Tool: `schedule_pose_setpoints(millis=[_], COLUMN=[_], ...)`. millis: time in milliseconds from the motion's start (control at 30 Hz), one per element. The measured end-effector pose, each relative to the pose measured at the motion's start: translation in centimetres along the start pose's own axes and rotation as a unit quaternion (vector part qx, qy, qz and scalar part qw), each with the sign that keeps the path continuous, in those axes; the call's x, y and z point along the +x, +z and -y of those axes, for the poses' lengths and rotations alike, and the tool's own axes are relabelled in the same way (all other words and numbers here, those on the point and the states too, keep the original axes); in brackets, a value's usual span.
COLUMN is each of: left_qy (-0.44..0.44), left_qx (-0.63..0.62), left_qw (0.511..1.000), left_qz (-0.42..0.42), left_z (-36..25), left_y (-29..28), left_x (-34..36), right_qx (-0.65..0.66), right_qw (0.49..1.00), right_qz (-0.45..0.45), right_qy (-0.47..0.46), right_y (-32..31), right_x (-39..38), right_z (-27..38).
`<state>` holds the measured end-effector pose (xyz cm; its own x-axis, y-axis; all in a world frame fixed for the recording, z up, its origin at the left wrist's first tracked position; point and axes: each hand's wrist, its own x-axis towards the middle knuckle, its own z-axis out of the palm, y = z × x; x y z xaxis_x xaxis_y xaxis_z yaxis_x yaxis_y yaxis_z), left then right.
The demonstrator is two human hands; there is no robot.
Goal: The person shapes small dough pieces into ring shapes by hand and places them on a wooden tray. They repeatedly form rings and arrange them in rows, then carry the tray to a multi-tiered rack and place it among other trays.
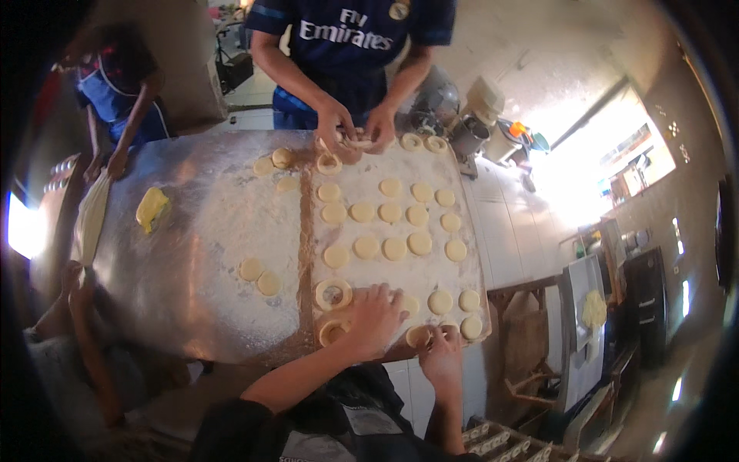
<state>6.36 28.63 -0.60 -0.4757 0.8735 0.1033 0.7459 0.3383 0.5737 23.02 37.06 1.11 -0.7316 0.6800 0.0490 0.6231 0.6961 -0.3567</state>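
My left hand [377,317] lies palm down near the front edge of a floured board, fingers stretched forward and beside each other. Two dough rings [332,296] sit just left of it, the nearer one partly behind my wrist. My right hand [441,353] is at the board's front edge, its fingertips bent together at a pale dough round [416,336]. The hand hides part of that round. More flat dough rounds [440,301] lie beyond and to the right of my hands, in loose rows.
Across the table a person's hands [356,135] hold a dough ring. At the left end, other people's hands stretch a long dough strip [92,215]. The metal tabletop [165,285] carries flour, a yellow lump [152,209] and loose dough rounds. A side table [581,339] stands right.
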Motion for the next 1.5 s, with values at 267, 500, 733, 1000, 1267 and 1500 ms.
schedule_pose_setpoints(millis=[267, 500, 733, 1000, 1267, 1500], left_qy=[0.026, -0.265, -0.222, -0.209, -0.184, -0.089], left_qx=[-0.169, -0.205, 0.05, -0.148, -0.486, -0.162], left_qw=[0.985, 0.908, 0.907, 0.929, 0.831, 0.927], left_qz=[0.013, -0.249, -0.354, -0.266, -0.197, -0.326], left_z=[1.0, 12.4, 25.2, 21.0, 18.5, 18.3], left_y=[3.9, -7.9, -10.5, -12.2, -16.8, -17.2], left_x=[1.2, -3.6, -2.7, -5.7, -7.3, -7.8], right_qx=[0.118, 0.271, -0.019, 0.244, 0.529, 0.405], right_qw=[0.969, 0.912, 0.924, 0.918, 0.797, 0.893], right_qz=[0.209, 0.238, 0.188, 0.256, 0.272, 0.065], right_qy=[-0.055, -0.194, -0.333, -0.182, -0.109, -0.185], right_y=[-1.8, 1.0, 13.6, 13.2, 8.3, 11.2], right_x=[2.5, 13.3, 20.6, 19.7, 14.9, 13.4], right_z=[0.0, 8.8, 23.1, 24.0, 26.3, 28.5])
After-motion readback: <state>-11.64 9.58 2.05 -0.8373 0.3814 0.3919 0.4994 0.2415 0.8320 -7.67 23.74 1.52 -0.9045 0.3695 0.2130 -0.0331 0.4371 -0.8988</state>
